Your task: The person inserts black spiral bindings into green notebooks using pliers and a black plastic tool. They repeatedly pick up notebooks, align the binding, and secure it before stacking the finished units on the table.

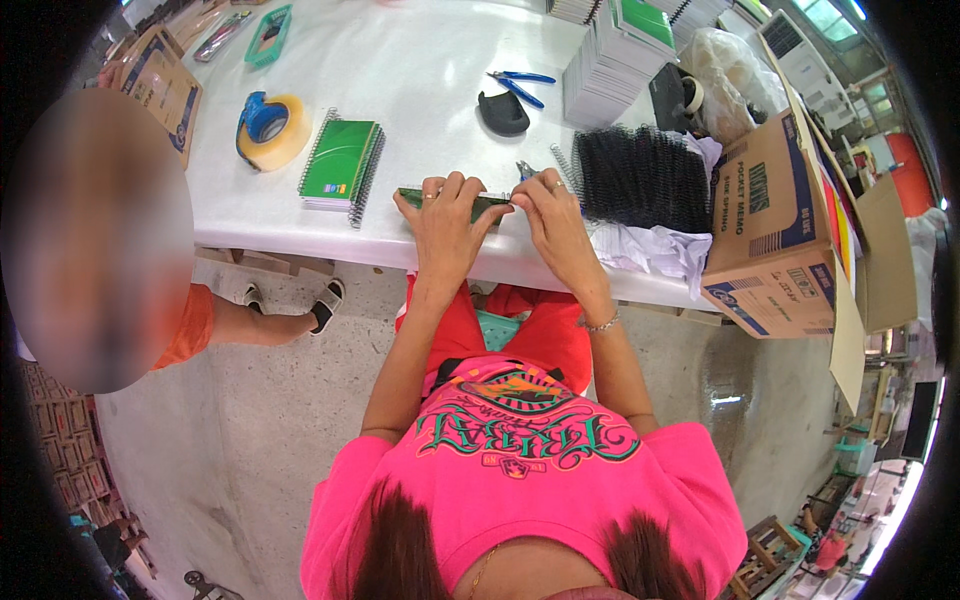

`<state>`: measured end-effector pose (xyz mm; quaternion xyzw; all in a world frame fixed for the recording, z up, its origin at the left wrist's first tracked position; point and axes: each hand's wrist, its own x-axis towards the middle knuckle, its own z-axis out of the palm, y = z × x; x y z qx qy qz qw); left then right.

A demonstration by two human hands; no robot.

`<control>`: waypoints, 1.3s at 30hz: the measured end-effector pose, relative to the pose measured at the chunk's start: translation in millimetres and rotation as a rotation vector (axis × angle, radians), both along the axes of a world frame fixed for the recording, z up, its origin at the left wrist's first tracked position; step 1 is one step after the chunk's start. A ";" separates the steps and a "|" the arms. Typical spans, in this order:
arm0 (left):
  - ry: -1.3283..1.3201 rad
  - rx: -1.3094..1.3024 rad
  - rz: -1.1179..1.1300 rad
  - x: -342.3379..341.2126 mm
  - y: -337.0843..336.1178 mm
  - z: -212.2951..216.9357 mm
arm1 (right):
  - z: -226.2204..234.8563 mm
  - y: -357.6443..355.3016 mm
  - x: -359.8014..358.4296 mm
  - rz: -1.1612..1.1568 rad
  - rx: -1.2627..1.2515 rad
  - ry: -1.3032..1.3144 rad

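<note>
My left hand (449, 215) is closed over a small green notebook (411, 198), held low at the table's near edge, its fingers hiding most of the cover. Along its far edge runs a wire coil (497, 197). My right hand (551, 220) pinches at the coil's right end, fingertips close together. Just beyond those fingers shows the tip of small nippers (524, 171); whether they lie on the table or are tucked in the hand, I cannot tell. To the left, a stack of green spiral notebooks (340, 160) lies flat with loose coils along its sides.
Black wire coils (645, 178) lie heaped on white cloth at right, beside an open cardboard box (765, 225). Farther back are blue-handled nippers (522, 88), a black holder (503, 114) and stacked notebooks (605, 75). A tape roll (272, 133) sits left, near another person (205, 325).
</note>
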<state>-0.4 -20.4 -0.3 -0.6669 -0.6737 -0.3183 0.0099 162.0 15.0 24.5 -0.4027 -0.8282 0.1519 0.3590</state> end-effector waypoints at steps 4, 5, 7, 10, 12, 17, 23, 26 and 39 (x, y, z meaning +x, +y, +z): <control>0.028 -0.016 -0.014 -2.2 -0.5 2.8 | 4.8 -1.3 -5.1 -0.004 -0.001 -0.040; 0.016 -0.022 -0.019 -3.1 -0.6 1.8 | 5.0 0.1 -5.2 -0.004 0.015 -0.062; -0.012 -0.034 -0.028 -6.7 -0.8 -1.4 | 7.7 0.4 -8.2 -0.002 0.028 -0.084; -0.211 0.099 -0.033 -13.6 -3.0 -3.6 | 10.5 -1.5 -12.8 -0.001 0.026 -0.111; -0.357 0.264 0.048 -14.1 -5.2 -3.1 | 8.1 -2.5 -14.4 -0.006 0.035 -0.163; -0.434 0.239 0.064 -25.8 -0.6 -27.3 | 3.7 64.3 0.6 0.318 -0.108 -0.232; -0.561 0.121 -0.031 -27.3 8.0 -24.0 | -25.0 161.7 -28.6 -0.120 -0.049 -0.418; -0.499 0.156 -0.075 -42.7 11.6 -21.8 | -29.7 174.7 -34.8 0.002 -0.148 -0.492; -0.552 0.103 -0.137 -60.2 21.7 -34.3 | 7.8 136.3 -10.9 0.337 -0.520 -0.678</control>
